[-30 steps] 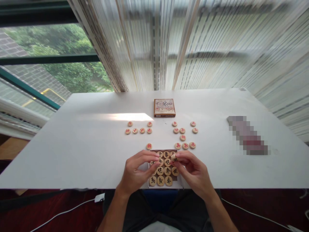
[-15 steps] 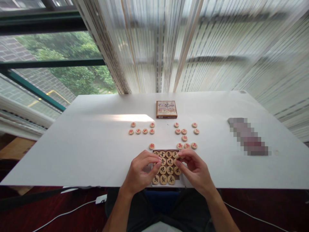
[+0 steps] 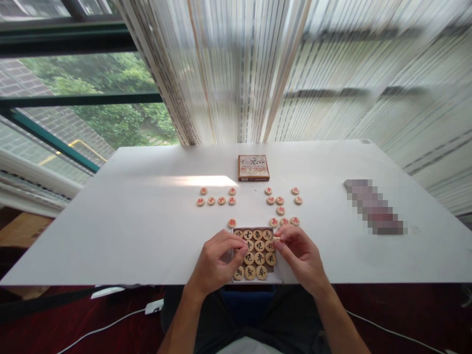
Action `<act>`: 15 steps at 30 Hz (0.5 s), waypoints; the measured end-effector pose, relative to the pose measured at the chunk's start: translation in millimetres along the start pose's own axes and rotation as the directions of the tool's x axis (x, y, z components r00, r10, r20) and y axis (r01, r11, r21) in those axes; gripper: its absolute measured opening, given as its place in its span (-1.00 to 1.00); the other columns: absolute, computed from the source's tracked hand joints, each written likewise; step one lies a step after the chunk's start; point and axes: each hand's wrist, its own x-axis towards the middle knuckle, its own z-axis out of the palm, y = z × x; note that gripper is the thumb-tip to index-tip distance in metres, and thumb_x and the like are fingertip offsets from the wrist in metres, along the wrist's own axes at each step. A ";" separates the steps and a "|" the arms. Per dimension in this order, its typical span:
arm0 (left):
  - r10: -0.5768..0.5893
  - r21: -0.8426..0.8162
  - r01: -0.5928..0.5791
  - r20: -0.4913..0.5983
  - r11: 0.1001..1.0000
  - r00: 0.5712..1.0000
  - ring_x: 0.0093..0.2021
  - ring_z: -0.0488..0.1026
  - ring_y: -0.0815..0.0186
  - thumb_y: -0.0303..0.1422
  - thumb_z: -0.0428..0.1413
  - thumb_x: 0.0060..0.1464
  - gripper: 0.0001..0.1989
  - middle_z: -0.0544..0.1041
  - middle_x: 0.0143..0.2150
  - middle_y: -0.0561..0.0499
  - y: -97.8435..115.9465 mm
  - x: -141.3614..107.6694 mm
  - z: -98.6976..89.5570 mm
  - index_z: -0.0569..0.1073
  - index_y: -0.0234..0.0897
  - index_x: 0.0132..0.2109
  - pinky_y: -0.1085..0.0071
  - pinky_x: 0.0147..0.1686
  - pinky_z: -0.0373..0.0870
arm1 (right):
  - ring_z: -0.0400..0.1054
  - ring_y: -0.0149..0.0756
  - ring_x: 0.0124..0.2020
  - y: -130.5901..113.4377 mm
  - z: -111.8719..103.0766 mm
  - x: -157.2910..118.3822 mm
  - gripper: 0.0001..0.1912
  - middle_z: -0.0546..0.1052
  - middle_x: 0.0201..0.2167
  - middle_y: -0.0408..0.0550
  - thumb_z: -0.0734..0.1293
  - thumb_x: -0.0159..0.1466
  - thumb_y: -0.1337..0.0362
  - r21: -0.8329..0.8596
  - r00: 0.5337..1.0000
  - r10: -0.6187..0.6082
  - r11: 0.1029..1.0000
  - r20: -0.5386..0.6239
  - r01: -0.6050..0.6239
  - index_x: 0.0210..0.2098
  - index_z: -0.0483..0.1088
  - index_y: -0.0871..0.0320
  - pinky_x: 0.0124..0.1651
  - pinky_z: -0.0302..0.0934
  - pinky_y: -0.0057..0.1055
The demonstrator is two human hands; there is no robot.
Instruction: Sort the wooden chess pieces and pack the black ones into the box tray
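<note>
My right hand (image 3: pixel 300 253) pinches a small round xiangqi piece (image 3: pixel 276 238), turned edge-on, just off the right rim of the box. My left hand (image 3: pixel 217 255) is over the left side of the open box tray (image 3: pixel 277 276). Its thumb and fingertips come close together over the pieces; what they hold, if anything, is hidden. Rows of wooden pieces with black characters fill most of the tray, such as a cannon piece (image 3: pixel 259 246) and a soldier piece (image 3: pixel 261 273). A gap shows at the tray's lower right corner. The left column is partly covered by my left hand.
Red-lettered pieces lie spread beyond the tray, including an elephant piece (image 3: pixel 232 222) and a soldier piece (image 3: pixel 273 222). Farther back is the box lid (image 3: pixel 253 168). A blurred, pixelated object (image 3: pixel 376 209) lies to the right on the white table (image 3: pixel 129 226).
My right hand has moved slightly right, off the tray's pieces, and the piece in its fingers now appears edge-on. My left hand stays in nearly the same place.
</note>
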 end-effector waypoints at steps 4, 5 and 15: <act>0.009 -0.003 -0.009 0.004 1.000 1.000 -0.18 0.54 0.21 -0.50 0.18 0.18 -0.89 0.61 -0.21 -0.08 0.2 0.1 0.0 0.58 -0.24 -0.19 0.26 -0.14 0.53 | 0.44 -0.32 -0.22 -1.5 -1.2 -6.1 -0.90 0.46 -0.23 -0.10 0.44 0.28 0.25 0.067 0.997 0.075 0.995 -0.033 -0.072 -0.22 0.46 0.05 -0.22 0.47 -0.45; 0.012 -0.004 -0.012 0.005 1.000 1.000 -0.18 0.54 0.21 -0.50 0.18 0.18 -0.89 0.61 -0.21 -0.08 0.2 -0.1 0.1 0.58 -0.24 -0.19 0.27 -0.15 0.53 | 0.45 -0.32 -0.22 -1.3 -1.6 -8.4 -0.87 0.46 -0.22 -0.10 0.45 0.27 0.25 0.080 0.996 0.085 0.993 -0.040 -0.081 -0.19 0.47 0.04 -0.23 0.48 -0.45; 0.019 -0.015 -0.019 -0.009 1.000 1.000 -0.16 0.52 0.25 -0.51 0.18 0.19 -0.87 0.61 -0.19 -0.03 -0.7 -0.3 0.2 0.56 -0.21 -0.14 0.28 -0.11 0.48 | 0.57 -0.32 -0.19 -6.5 1.1 -21.2 -0.74 0.54 -0.13 -0.11 0.44 0.30 0.32 0.184 0.964 0.247 0.948 0.096 -0.261 -0.04 0.42 -0.03 -0.06 0.48 -0.42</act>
